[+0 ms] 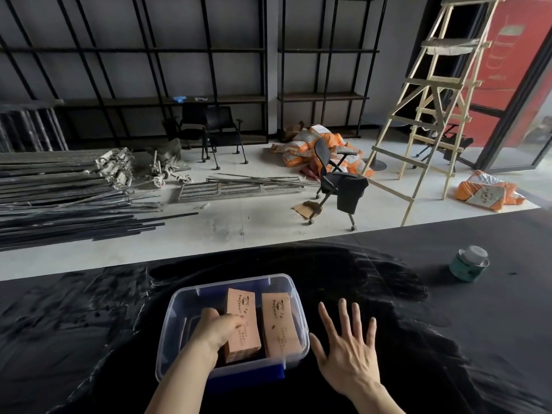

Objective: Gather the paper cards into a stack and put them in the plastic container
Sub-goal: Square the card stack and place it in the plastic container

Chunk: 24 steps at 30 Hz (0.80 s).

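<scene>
A clear plastic container with a blue handle sits on the black table in front of me. Two stacks of tan printed paper cards lie inside it. My left hand reaches into the container and grips the left card stack, which stands slightly tilted. The right card stack lies free against the container's right wall. My right hand rests flat on the table just right of the container, fingers spread, holding nothing.
A green jar with a grey lid stands at the table's far right. Beyond the table's far edge are an office chair, a wooden ladder, metal rods and orange sacks on the floor.
</scene>
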Motion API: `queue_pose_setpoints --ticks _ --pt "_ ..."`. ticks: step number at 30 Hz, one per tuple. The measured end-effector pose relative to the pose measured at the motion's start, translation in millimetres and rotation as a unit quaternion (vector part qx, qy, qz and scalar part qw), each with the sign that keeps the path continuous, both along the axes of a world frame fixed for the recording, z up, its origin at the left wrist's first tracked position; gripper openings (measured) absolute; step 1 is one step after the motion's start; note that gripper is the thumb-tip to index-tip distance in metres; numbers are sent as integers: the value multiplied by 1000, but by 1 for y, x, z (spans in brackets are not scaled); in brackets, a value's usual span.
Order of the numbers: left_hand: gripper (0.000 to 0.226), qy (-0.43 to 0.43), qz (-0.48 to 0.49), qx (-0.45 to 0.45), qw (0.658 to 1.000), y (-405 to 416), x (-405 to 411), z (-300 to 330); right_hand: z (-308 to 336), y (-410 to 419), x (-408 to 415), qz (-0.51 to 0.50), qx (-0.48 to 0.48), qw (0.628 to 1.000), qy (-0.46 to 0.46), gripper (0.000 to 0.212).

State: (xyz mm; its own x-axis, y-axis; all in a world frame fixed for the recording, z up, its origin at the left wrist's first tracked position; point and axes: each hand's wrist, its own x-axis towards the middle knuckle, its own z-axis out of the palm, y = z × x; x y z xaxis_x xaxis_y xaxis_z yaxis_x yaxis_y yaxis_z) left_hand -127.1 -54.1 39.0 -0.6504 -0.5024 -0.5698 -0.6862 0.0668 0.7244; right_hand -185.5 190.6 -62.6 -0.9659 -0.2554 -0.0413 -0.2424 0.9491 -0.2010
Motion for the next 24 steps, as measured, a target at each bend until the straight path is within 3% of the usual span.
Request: queue_pose_setpoints --ticks 4,11,18,24 --pt "76 -54 -23 4 998 1 -4 -4 -6 0 1 -3 -2 1000 19 84" --pt "79 -75 -82 -41 993 6 -6 1 -5 0 1 -4 1 999 32 88" --pt "65 -90 -179 -210 957 2 -3 8 -5 0 2 -8 4 999 37 85" --pt "50 -35 -198 -254 946 12 -2 5 -7 1 2 -6 3 999 41 84"
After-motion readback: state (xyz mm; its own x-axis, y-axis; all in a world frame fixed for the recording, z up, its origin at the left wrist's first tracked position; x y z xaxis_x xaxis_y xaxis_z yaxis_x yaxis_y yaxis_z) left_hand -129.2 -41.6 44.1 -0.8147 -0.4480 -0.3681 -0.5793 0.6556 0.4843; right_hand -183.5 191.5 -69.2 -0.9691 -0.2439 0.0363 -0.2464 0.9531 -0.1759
